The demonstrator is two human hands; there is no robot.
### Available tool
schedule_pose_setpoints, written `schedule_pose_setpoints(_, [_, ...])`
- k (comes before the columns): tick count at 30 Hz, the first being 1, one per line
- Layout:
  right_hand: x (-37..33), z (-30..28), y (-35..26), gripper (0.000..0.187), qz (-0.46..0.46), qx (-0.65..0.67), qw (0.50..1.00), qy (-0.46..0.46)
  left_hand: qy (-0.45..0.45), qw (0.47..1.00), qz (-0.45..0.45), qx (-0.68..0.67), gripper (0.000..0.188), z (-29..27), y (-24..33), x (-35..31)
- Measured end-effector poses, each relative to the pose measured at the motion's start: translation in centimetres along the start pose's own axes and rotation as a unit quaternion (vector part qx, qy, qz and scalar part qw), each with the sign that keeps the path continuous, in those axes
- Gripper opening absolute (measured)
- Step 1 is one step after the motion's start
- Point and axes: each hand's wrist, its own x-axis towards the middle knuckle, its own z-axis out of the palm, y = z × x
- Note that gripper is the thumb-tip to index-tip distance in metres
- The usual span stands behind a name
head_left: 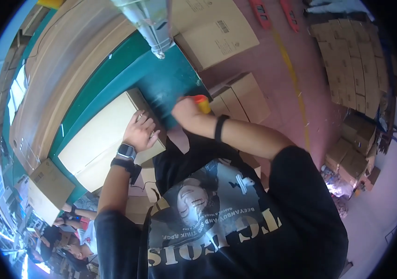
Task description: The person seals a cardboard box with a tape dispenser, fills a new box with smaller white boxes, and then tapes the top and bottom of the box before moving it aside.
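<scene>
A large, pale cardboard carton [100, 135] lies in front of me on the green work surface, a seam running along its top. My left hand [140, 132], with a watch on the wrist, rests on the carton's right end with its fingers spread. To the right of the carton, my right hand [186, 111] is closed and smeared by motion. A small red and yellow object [202, 103] shows at that hand, apparently in its grip; its exact kind is unclear. My right fingers are mostly hidden.
A large carton [217, 35] stands at the far right of the green table [170, 74]. More boxes [242, 100] sit beside it. A plastic-wrapped bundle [149, 23] juts in from above. Stacked cartons [349, 65] line the right. Another person [80, 242] is at lower left.
</scene>
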Motion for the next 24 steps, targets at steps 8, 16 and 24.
schedule_pose_setpoints(8, [8.4, -9.4, 3.0, 0.048, 0.087, 0.576, 0.782, 0.221, 0.038, 0.999, 0.000, 0.005, 0.038, 0.5, 1.7, -1.7])
schedule_pose_setpoints(16, [10.9, -14.7, 1.4, 0.050, 0.049, 0.372, 0.927, 0.007, 0.061, 0.995, -0.065, -0.034, 0.071, 1.8, 2.5, -7.7])
schedule_pose_setpoints(24, [0.9, -7.3, -3.5, 0.050, 0.096, 0.500, 0.820, 0.262, 0.206, 0.966, -0.068, -0.141, 0.076, 4.5, 2.1, -9.6])
